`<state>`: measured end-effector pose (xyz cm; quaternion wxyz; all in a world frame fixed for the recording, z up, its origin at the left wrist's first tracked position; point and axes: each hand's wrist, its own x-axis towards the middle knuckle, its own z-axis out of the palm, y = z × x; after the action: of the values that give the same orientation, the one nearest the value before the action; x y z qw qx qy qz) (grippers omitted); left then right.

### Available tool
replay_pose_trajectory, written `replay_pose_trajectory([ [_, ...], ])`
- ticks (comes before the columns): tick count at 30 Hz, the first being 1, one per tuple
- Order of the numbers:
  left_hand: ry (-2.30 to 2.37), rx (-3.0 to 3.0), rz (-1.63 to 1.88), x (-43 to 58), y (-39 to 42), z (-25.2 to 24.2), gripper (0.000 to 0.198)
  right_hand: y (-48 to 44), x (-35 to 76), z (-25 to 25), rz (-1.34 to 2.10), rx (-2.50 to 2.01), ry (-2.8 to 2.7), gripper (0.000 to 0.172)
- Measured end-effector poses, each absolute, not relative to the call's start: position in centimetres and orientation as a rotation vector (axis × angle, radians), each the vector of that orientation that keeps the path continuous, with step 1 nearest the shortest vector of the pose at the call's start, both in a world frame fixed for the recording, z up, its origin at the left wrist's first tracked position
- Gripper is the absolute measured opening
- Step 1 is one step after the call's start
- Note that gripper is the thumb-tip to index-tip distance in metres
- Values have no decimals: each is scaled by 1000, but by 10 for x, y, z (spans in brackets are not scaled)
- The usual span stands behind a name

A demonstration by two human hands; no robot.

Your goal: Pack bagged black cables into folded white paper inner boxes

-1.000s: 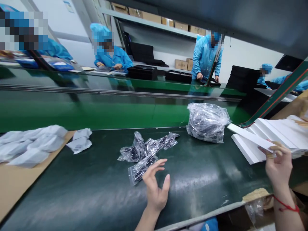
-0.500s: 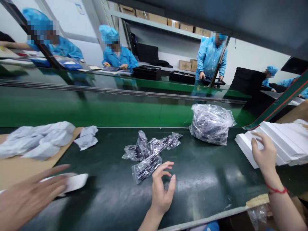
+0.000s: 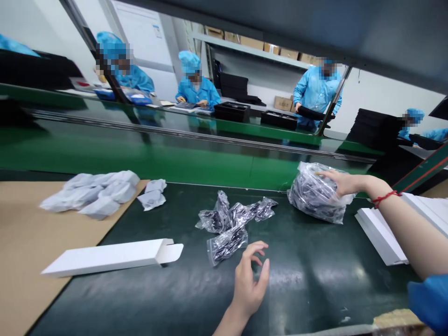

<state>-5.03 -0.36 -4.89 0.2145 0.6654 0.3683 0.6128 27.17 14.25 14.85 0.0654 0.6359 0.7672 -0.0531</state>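
Note:
My left hand [image 3: 252,280] hovers over the dark green work surface, its curved fingers and thumb apart and holding nothing. Just beyond it lie several small clear zip bags [image 3: 227,242] with dark contents that I cannot make out. My right hand [image 3: 341,182], with a red cord at the wrist, grips the top of a large clear plastic bag [image 3: 315,198] full of dark items. Part of that hand's thumb is hidden by the bag's crinkled film. On the left a long white box [image 3: 112,256] lies with its end flap open toward me.
Grey-white wrapped packets [image 3: 101,191] lie on a cardboard sheet [image 3: 21,233], two more [image 3: 152,193] beside it. White flat boxes [image 3: 381,235] are stacked under my right forearm. A green barrier [image 3: 210,163] runs across the back; people in blue work beyond it.
My right hand has moved left from above the white boxes onto the large bag. Another person's hand at the left has gone, leaving the long white box lying there. My left hand stays put.

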Motion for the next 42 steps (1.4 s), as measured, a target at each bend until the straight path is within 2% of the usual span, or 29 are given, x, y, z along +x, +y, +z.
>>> replay_pose_trajectory([
  [3, 983, 1844, 1690, -50, -6, -45, 23, 145, 264, 133, -259, 1986, 2217, 112],
  [5, 960, 1844, 1690, -51, -8, -43, 23, 148, 260, 119, -267, 2078, 2172, 99],
  [9, 947, 1843, 1696, -52, -8, -42, 23, 155, 258, 100, -208, 2314, 2075, 58],
  [12, 955, 1839, 1695, -49, -7, -41, 21, 158, 251, 92, -205, 2418, 2056, 44],
  [15, 966, 1850, 1704, -47, -7, -38, 18, 158, 239, 90, -206, 2524, 2099, 38],
  [19, 1097, 1860, 1708, -68, -8, -40, 14, 146, 239, 110, -107, 2805, 2196, 33],
  [23, 1433, 1878, 1704, -133, 1, -51, 12, 124, 255, 167, 112, 3111, 2381, 28],
  [25, 1716, 1909, 1574, -174, 13, -55, 18, 109, 254, 197, 276, 3198, 2514, 26],
  [27, 1943, 2076, 1196, -211, 26, -54, 30, 92, 239, 212, 342, 3154, 2693, 27],
  [30, 2201, 2148, 546, -248, 41, -50, 55, 67, 196, 186, 118, 2817, 2955, 26],
  [33, 2247, 2039, 215, -266, 49, -47, 58, 51, 146, 111, -211, 2465, 2972, 21],
  [34, 2222, 2039, 186, -269, 50, -46, 56, 48, 133, 85, -256, 2426, 2934, 25],
  [37, 2181, 2109, 190, -277, 51, -45, 50, 44, 117, 48, -258, 2336, 2878, 64],
  [38, 2176, 2115, 186, -278, 50, -45, 49, 44, 121, 52, -236, 2286, 2908, 71],
  [39, 2173, 2108, 177, -278, 48, -45, 48, 46, 130, 64, -147, 2255, 2964, 69],
  [41, 2186, 2077, 170, -273, 42, -46, 50, 55, 160, 103, 196, 2274, 3079, 52],
  [42, 2207, 2072, 183, -269, 39, -47, 51, 64, 178, 124, 544, 2377, 3076, 41],
])
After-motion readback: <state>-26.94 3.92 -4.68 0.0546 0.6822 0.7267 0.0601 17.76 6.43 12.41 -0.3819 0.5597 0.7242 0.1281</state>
